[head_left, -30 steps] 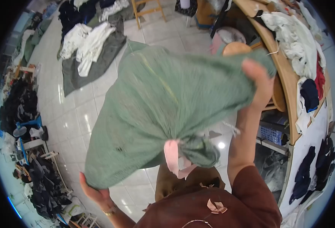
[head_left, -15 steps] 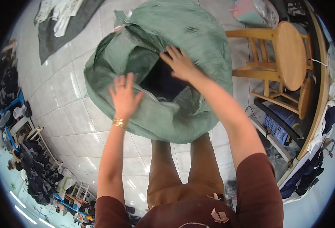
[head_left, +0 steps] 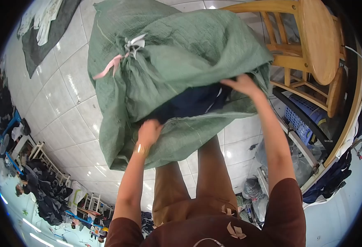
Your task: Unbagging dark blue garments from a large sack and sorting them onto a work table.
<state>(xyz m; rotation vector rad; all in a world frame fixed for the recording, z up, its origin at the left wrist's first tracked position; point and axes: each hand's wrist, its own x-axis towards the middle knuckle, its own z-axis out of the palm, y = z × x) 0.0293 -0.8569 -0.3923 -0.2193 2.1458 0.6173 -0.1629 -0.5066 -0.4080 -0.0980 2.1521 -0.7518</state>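
A large green woven sack (head_left: 164,57) bulges in front of my legs, its mouth gaping toward me. Dark navy cloth (head_left: 189,101) with a thin white line shows inside. At the left of the mouth, my left hand (head_left: 149,132) is closed on the near rim, a gold bracelet at its wrist. My right hand (head_left: 246,87) grips the far rim near the mouth's right end; one finger lies along the edge and the others are partly hidden. A gathered corner of the sack is bound with a white tie (head_left: 136,42) and a pink strip (head_left: 112,66).
Wooden stools (head_left: 318,41) lie tipped over against the sack's right side. Below them is a blue plastic basket (head_left: 300,117) beside a table edge. White and grey cloth (head_left: 41,24) lies on the tiled floor (head_left: 72,80) at far left. Clear plastic bags (head_left: 253,189) are near my right leg.
The sack has tipped toward me, bringing its tied corner and navy contents into plain view. My hands have gone from spread on the sack to gripping its rim, farther apart.
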